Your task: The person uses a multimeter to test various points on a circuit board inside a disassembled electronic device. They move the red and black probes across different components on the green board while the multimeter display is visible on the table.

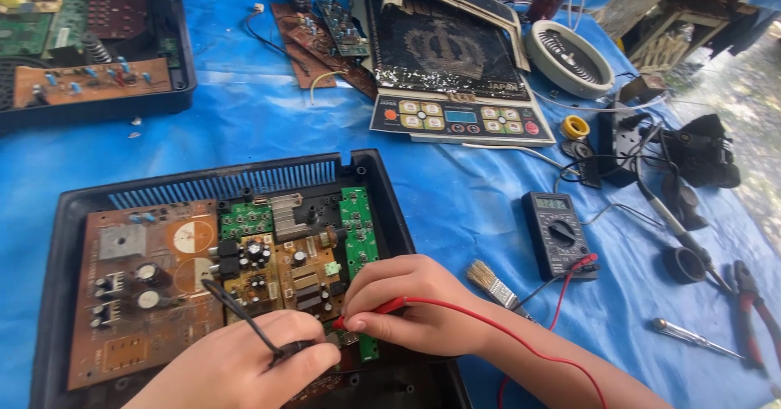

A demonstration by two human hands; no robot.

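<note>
Head view: left hand (244,360) pinches the black probe (244,319), right hand (407,303) the red probe (370,311), tips seemingly converging on the green board (358,230) between them.

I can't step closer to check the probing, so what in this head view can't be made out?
- Probe tips: hidden under the right hand and left hand; contact points on the green board unseen.
- Multimeter display: too small to tell.
- Open black case: near edge cut off by the frame bottom.
- Pliers: partly cut off at the right edge.
</note>
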